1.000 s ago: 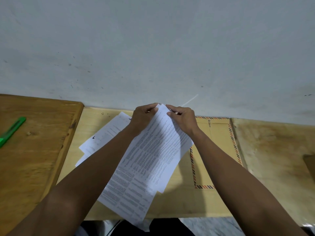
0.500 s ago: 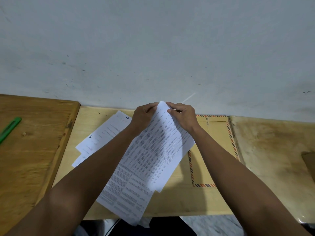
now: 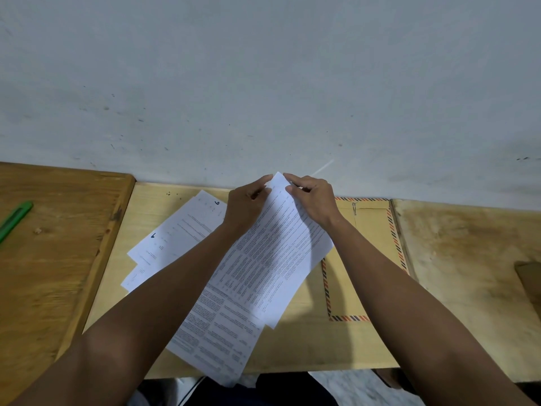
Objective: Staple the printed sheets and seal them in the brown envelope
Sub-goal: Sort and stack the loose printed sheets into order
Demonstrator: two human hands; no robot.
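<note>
Your left hand (image 3: 245, 203) and right hand (image 3: 314, 200) meet at frame centre, each pinching top corner of printed sheets (image 3: 263, 259): thin white paper, dense small type, fanned diagonally toward lower centre. More white sheets (image 3: 175, 238) lie flat at centre left. Brown envelope (image 3: 371, 230), matte kraft with striped red-black border, lies flat right of centre, partly under sheets. Pale wooden desk (image 3: 307, 347) beneath. Green pen (image 3: 14, 219) at left edge.

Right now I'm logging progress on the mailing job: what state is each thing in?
Printed sheets: held up by the far corner, fanned, not in the envelope.
Left hand: pinches that corner.
Right hand: pinches it too.
Brown envelope: flat on the desk.
Other sheets: lying loose.
Green pen: lying untouched.
</note>
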